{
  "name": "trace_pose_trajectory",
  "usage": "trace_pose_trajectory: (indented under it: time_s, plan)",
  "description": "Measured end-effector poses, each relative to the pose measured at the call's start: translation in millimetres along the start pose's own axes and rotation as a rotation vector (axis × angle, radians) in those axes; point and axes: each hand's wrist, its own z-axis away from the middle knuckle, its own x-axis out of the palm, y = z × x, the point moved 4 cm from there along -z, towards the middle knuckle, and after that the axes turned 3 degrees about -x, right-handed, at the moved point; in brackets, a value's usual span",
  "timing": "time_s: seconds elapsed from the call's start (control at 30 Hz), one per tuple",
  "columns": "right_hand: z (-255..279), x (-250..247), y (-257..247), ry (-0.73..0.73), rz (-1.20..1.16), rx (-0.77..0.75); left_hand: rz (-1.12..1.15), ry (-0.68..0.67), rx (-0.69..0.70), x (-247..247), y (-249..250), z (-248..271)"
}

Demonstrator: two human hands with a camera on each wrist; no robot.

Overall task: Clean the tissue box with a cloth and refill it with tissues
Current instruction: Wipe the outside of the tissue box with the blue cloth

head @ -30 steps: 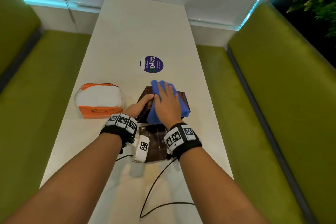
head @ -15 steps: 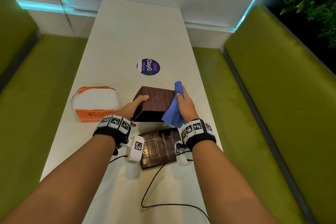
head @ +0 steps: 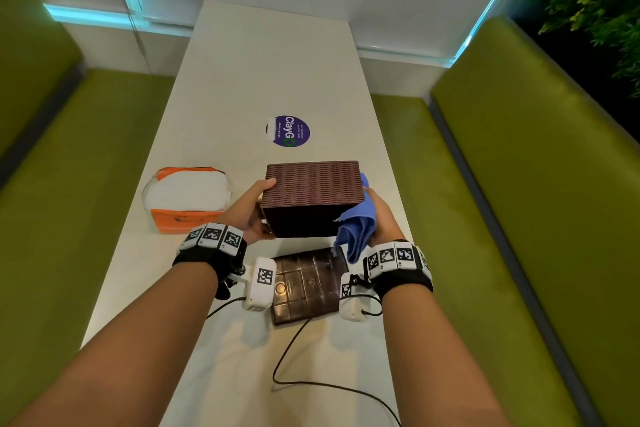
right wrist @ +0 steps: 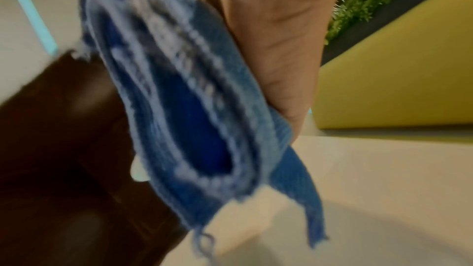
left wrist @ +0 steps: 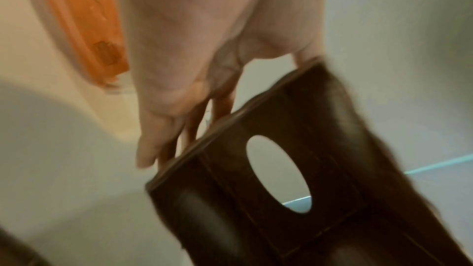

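Note:
A brown woven tissue box (head: 311,191) is lifted off the white table (head: 270,73) and tipped so its open dark underside faces me. My left hand (head: 254,210) grips its left side, thumb on the woven face. The left wrist view shows this hand (left wrist: 179,68) against the box (left wrist: 281,189), whose oval slot is visible. My right hand (head: 379,218) holds a folded blue cloth (head: 358,229) against the box's right side. In the right wrist view the cloth (right wrist: 184,108) hangs from my palm (right wrist: 276,37) beside the box (right wrist: 64,128). An orange pack of white tissues (head: 187,198) lies to the left.
The box's dark bottom panel (head: 304,282) lies flat on the table just below my wrists. A purple round sticker (head: 288,131) is on the tabletop beyond the box. A black cable (head: 311,381) loops near the front edge. Green benches (head: 519,184) flank the table.
The cloth went from the top of the box to its right side. Both hands have since raised the box and tipped its open side toward me.

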Motion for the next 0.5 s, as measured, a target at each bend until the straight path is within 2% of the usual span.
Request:
trace_pose_trajectory:
  time_s: [0.07, 0.13, 0.2, 0.33, 0.5]
  plan:
    - [-2.7, 2.2, -2.5, 0.031, 0.196, -0.103, -0.01, 0.118, 0.081, -4.0, 6.7, -7.4]
    - [-5.3, 3.3, -6.2, 0.099, 0.407, -0.233, -0.19, 0.284, 0.161, -9.0, 9.4, -16.8]
    - [2.2, 11.4, -12.8, 0.135, 0.522, -0.372, -0.381, 0.342, 0.217, -4.3, 7.9, -22.8]
    - [3.6, 25.0, -13.6, 0.222, 0.716, -0.515, -0.42, 0.262, 0.216, 17.0, 5.2, -17.9]
    - [3.8, 40.2, -11.8, 0.261, 0.886, -0.526, -0.531, 0.229, 0.115, 23.8, 8.6, -19.6]
